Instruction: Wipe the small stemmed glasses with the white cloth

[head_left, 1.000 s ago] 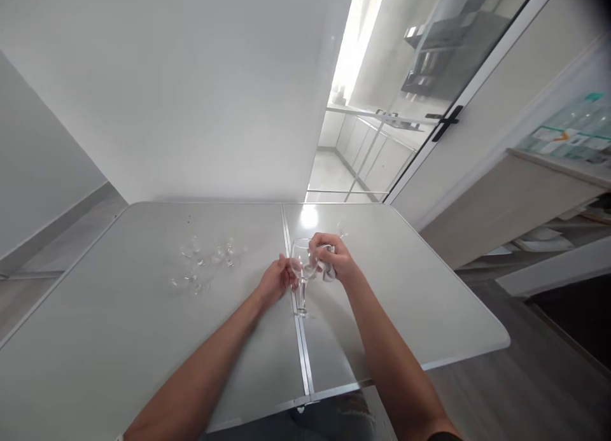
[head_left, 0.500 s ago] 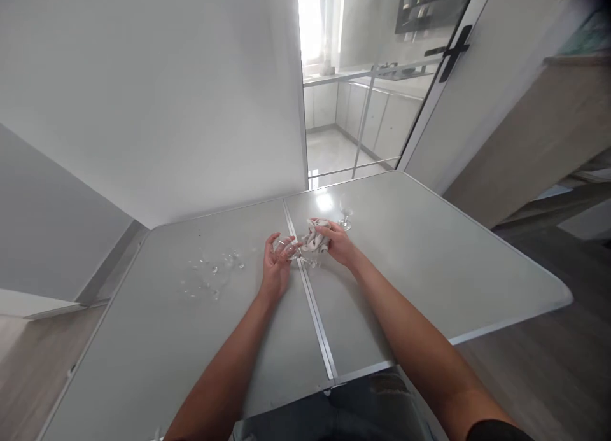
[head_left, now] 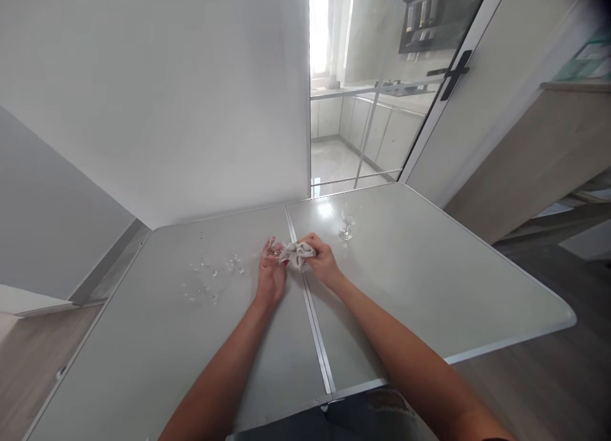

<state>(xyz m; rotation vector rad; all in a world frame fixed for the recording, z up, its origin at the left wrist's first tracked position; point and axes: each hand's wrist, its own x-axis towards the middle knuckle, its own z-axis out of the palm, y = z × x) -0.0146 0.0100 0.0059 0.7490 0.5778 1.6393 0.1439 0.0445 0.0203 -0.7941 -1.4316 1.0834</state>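
My left hand (head_left: 270, 277) is closed around a clear wine glass (head_left: 273, 249) held over the middle of a grey folding table (head_left: 420, 282). My right hand (head_left: 321, 261) grips a crumpled pale cloth (head_left: 294, 253) and presses it against the glass. Most of the glass is hidden by my fingers and the cloth. Both hands meet just above the table's centre seam.
Another clear stemmed glass (head_left: 347, 223) stands upright on the table to the right of my hands. Several clear glasses (head_left: 210, 277) stand grouped on the left half. A white wall is behind the table, with a glass door (head_left: 382, 104) at the back right.
The glass went from standing upright on the seam to being held tipped in my left hand. The cloth moved left onto it. The view shifted.
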